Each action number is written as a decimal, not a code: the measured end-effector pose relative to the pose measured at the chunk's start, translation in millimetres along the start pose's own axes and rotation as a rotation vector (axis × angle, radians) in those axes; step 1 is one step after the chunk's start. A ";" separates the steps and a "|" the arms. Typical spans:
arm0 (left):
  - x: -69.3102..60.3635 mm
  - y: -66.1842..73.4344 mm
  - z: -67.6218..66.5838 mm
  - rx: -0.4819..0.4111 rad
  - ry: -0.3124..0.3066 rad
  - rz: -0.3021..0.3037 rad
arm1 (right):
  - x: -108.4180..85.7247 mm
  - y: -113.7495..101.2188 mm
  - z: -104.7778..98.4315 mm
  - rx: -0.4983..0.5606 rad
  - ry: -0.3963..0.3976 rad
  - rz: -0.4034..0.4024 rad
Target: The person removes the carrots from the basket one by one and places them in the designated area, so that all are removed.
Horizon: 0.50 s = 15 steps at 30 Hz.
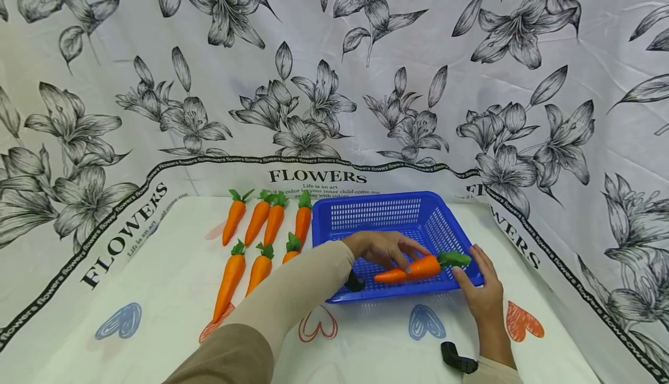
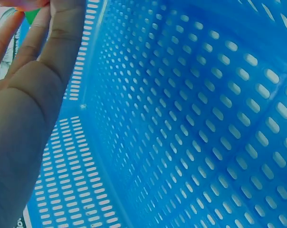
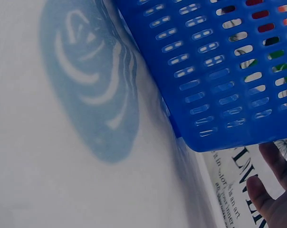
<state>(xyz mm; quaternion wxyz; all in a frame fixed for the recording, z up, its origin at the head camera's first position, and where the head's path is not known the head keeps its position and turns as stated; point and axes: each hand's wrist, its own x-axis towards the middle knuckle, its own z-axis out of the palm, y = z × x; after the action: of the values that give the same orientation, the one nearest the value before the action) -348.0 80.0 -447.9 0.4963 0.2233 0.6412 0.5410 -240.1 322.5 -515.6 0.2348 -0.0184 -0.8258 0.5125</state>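
Observation:
An orange carrot with green leaves is in my left hand, held over the blue plastic basket. Its leafy end points right, towards the basket's front right corner. At the top left of the left wrist view, the fingers meet only a small part of the carrot. My right hand lies at that front right corner with thumb and fingers spread and fairly straight. The right wrist view catches the thumb apart from the basket wall and a finger close under its edge.
Left of the basket, several carrots lie in two rows on the white cloth, partly hidden by my left sleeve. A flower-printed curtain hangs behind. Black wrist devices sit at both wrists.

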 end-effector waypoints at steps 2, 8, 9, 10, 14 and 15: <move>-2.9 0.4 -1.6 -0.029 -0.006 0.033 | -0.2 0.0 0.0 -0.002 -0.003 0.001; -13.3 6.0 -5.5 -0.087 -0.009 0.102 | -1.5 -1.8 -0.5 -0.018 -0.017 0.022; -15.0 7.4 -5.8 -0.096 -0.006 0.112 | -1.5 -2.3 -0.7 -0.024 -0.019 0.024; -16.9 9.0 -5.9 -0.104 -0.001 0.122 | -1.5 -3.0 -1.0 -0.029 -0.021 0.025; -24.5 15.9 -5.5 -0.129 0.003 0.172 | -0.8 -5.0 -1.5 -0.036 -0.022 0.022; -26.6 17.5 -5.2 -0.134 0.001 0.186 | -0.6 -5.3 -1.5 -0.037 -0.021 0.022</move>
<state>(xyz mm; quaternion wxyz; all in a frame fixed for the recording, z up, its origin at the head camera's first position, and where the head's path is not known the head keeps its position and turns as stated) -346.2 61.3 -421.8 0.4575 0.2483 0.5802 0.6264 -237.9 321.0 -510.8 0.2198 -0.0265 -0.8373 0.4999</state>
